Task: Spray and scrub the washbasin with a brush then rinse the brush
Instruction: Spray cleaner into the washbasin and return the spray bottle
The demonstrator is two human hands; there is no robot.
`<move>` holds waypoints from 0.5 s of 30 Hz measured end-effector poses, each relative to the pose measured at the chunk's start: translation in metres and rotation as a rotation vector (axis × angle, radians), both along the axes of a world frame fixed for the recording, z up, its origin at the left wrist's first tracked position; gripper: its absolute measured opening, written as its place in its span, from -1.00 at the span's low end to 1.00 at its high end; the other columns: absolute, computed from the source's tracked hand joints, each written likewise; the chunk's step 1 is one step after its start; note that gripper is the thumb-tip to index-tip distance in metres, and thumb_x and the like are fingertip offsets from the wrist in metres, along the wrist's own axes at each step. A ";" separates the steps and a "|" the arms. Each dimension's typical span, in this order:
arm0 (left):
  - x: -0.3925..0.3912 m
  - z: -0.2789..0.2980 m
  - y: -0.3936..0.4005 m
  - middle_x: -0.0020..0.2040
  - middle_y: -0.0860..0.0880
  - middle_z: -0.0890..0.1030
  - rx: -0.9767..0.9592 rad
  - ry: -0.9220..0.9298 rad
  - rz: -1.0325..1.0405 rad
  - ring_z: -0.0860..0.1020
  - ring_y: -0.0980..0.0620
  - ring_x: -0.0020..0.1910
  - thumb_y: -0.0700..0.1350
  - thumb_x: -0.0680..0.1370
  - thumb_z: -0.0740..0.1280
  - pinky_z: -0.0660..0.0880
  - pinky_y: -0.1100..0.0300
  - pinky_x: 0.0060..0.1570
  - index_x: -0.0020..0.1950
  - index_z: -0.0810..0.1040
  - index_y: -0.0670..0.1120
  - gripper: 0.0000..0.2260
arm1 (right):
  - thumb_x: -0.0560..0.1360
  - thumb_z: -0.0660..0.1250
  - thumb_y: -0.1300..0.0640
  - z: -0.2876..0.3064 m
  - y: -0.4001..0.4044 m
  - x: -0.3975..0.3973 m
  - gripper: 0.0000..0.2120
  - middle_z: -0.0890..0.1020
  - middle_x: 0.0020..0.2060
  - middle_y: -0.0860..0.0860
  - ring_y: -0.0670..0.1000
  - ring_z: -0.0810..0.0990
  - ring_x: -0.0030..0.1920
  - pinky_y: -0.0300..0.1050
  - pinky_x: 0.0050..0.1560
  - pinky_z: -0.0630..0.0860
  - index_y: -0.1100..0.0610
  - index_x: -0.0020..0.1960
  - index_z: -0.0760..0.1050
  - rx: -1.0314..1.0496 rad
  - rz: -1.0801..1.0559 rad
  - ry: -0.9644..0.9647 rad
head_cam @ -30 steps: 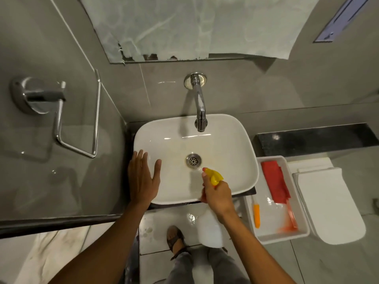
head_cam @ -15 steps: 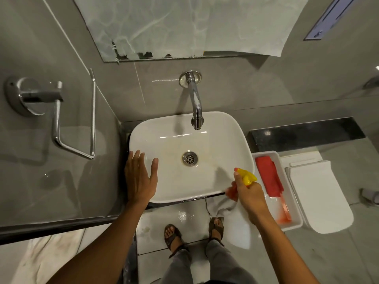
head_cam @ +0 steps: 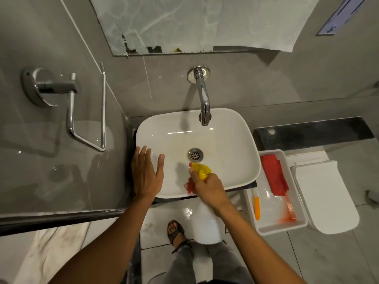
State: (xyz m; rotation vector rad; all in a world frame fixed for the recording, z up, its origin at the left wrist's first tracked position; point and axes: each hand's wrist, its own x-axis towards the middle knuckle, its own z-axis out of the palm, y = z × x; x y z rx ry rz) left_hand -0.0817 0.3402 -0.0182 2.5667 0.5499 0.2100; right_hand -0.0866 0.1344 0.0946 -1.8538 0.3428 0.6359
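A white tray (head_cam: 303,223) at four o'clock holds a red cloth (head_cam: 273,175) — toilet (head_cam: 326,195) beside it, towel ring (head_cam: 86,111) at ten.

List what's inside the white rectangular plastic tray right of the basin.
In the white rectangular plastic tray: a folded red cloth, an orange-handled small brush and a translucent red-handled tool. The cloth covers that tool's upper end, so its head cannot be seen.

The white washbasin (head_cam: 225,140) sits under a chrome tap. A white spray bottle (head_cam: 206,226) with yellow nozzle points into it. The brush (head_cam: 288,208) lies in a white tray.
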 end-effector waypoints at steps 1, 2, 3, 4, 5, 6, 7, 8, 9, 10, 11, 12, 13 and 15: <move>0.000 0.000 0.000 0.64 -0.14 0.41 -0.005 -0.003 0.001 0.23 -0.16 0.71 0.40 0.71 -0.08 0.30 -0.22 0.63 0.58 0.42 -0.12 -0.26 | 0.61 0.31 -0.23 0.000 0.008 0.006 -0.57 0.75 -0.32 0.05 0.09 0.76 -0.23 0.07 0.08 0.68 0.10 -0.12 0.68 -0.009 0.002 -0.001; 0.000 0.000 0.000 0.64 -0.14 0.41 -0.010 -0.005 0.006 0.23 -0.16 0.71 0.40 0.70 -0.08 0.30 -0.22 0.63 0.58 0.42 -0.12 -0.26 | 0.61 0.32 -0.23 0.001 0.015 0.012 -0.55 0.71 -0.35 0.04 0.09 0.73 -0.29 0.07 0.02 0.70 0.11 -0.20 0.63 -0.024 -0.015 0.003; 0.000 0.000 0.000 0.65 -0.15 0.41 -0.014 -0.007 0.011 0.23 -0.16 0.71 0.41 0.70 -0.08 0.30 -0.21 0.63 0.58 0.42 -0.12 -0.25 | 0.60 0.32 -0.24 0.002 0.020 0.018 -0.54 0.69 -0.37 0.04 0.07 0.72 -0.33 0.05 -0.03 0.71 0.11 -0.24 0.60 -0.042 -0.033 -0.002; 0.000 -0.001 0.000 0.64 -0.15 0.41 -0.016 -0.010 0.014 0.24 -0.16 0.71 0.41 0.70 -0.08 0.30 -0.20 0.63 0.58 0.42 -0.13 -0.25 | 0.61 0.31 -0.24 0.002 0.023 0.024 -0.56 0.70 -0.35 0.05 0.06 0.72 -0.32 0.02 -0.04 0.71 0.09 -0.21 0.60 -0.057 -0.038 -0.024; 0.001 -0.001 0.000 0.64 -0.15 0.41 -0.015 -0.014 0.015 0.24 -0.16 0.71 0.40 0.71 -0.08 0.30 -0.20 0.63 0.57 0.43 -0.13 -0.25 | 0.62 0.29 -0.23 0.002 0.024 0.029 -0.61 0.73 -0.32 0.05 0.06 0.74 -0.26 -0.02 -0.02 0.68 0.05 -0.11 0.64 -0.055 -0.035 -0.058; 0.001 -0.001 0.000 0.63 -0.15 0.42 -0.012 -0.018 0.015 0.25 -0.16 0.71 0.39 0.71 -0.07 0.31 -0.20 0.63 0.57 0.44 -0.13 -0.27 | 0.64 0.27 -0.21 0.002 0.024 0.034 -0.66 0.76 -0.27 0.06 0.06 0.76 -0.18 -0.05 0.03 0.66 0.01 0.04 0.67 -0.033 -0.032 -0.090; 0.001 -0.001 0.001 0.62 -0.15 0.44 -0.007 -0.024 0.012 0.25 -0.15 0.70 0.38 0.72 -0.05 0.32 -0.19 0.62 0.55 0.45 -0.14 -0.28 | 0.65 0.26 -0.19 0.002 0.022 0.040 -0.66 0.77 -0.23 0.07 0.05 0.77 -0.13 -0.06 0.08 0.65 0.00 0.19 0.66 -0.017 -0.041 -0.111; 0.001 -0.001 0.001 0.61 -0.15 0.45 0.001 -0.032 0.009 0.26 -0.15 0.70 0.37 0.72 -0.04 0.33 -0.19 0.61 0.53 0.46 -0.14 -0.30 | 0.65 0.26 -0.18 0.002 0.020 0.045 -0.64 0.77 -0.22 0.07 0.05 0.76 -0.12 -0.05 0.10 0.65 0.01 0.25 0.65 -0.020 -0.061 -0.115; 0.001 -0.002 0.001 0.59 -0.15 0.47 0.008 -0.039 0.008 0.26 -0.15 0.70 0.36 0.73 -0.02 0.34 -0.18 0.61 0.52 0.46 -0.14 -0.32 | 0.64 0.28 -0.18 0.002 0.016 0.050 -0.63 0.77 -0.21 0.09 0.04 0.76 -0.15 -0.02 0.10 0.66 0.02 0.24 0.66 -0.032 -0.095 -0.113; 0.001 -0.002 0.001 0.59 -0.15 0.47 0.011 -0.041 0.010 0.26 -0.14 0.70 0.35 0.73 -0.01 0.34 -0.18 0.60 0.52 0.47 -0.14 -0.33 | 0.63 0.29 -0.18 0.002 0.011 0.053 -0.66 0.77 -0.17 0.11 0.05 0.74 -0.18 0.04 0.08 0.68 0.01 0.19 0.68 -0.032 -0.141 -0.118; 0.002 -0.002 0.001 0.59 -0.14 0.47 0.011 -0.040 0.013 0.26 -0.14 0.70 0.34 0.74 0.00 0.34 -0.17 0.61 0.52 0.47 -0.14 -0.34 | 0.63 0.30 -0.18 0.001 0.005 0.057 -0.69 0.77 -0.13 0.13 0.06 0.74 -0.18 0.08 0.07 0.69 -0.02 0.17 0.68 -0.038 -0.179 -0.140; 0.002 -0.001 0.001 0.59 -0.15 0.48 0.012 -0.042 0.014 0.27 -0.15 0.69 0.34 0.73 0.00 0.34 -0.17 0.60 0.52 0.47 -0.15 -0.34 | 0.64 0.29 -0.18 -0.001 -0.002 0.059 -0.71 0.76 -0.11 0.14 0.10 0.74 -0.13 0.10 0.10 0.67 -0.05 0.18 0.66 -0.045 -0.199 -0.174; 0.002 -0.001 0.000 0.58 -0.15 0.48 0.013 -0.043 0.014 0.28 -0.15 0.69 0.35 0.73 -0.01 0.35 -0.18 0.60 0.51 0.48 -0.15 -0.33 | 0.65 0.27 -0.18 -0.003 -0.010 0.061 -0.69 0.77 -0.12 0.13 0.12 0.75 -0.07 0.10 0.15 0.65 -0.05 0.23 0.64 -0.043 -0.212 -0.199; 0.001 0.000 0.000 0.58 -0.15 0.48 0.014 -0.039 0.014 0.29 -0.16 0.69 0.36 0.73 -0.03 0.36 -0.19 0.59 0.51 0.48 -0.14 -0.31 | 0.64 0.26 -0.21 -0.006 -0.027 0.063 -0.64 0.76 -0.22 0.10 0.10 0.75 -0.09 0.08 0.13 0.65 0.01 0.17 0.66 -0.049 -0.252 -0.181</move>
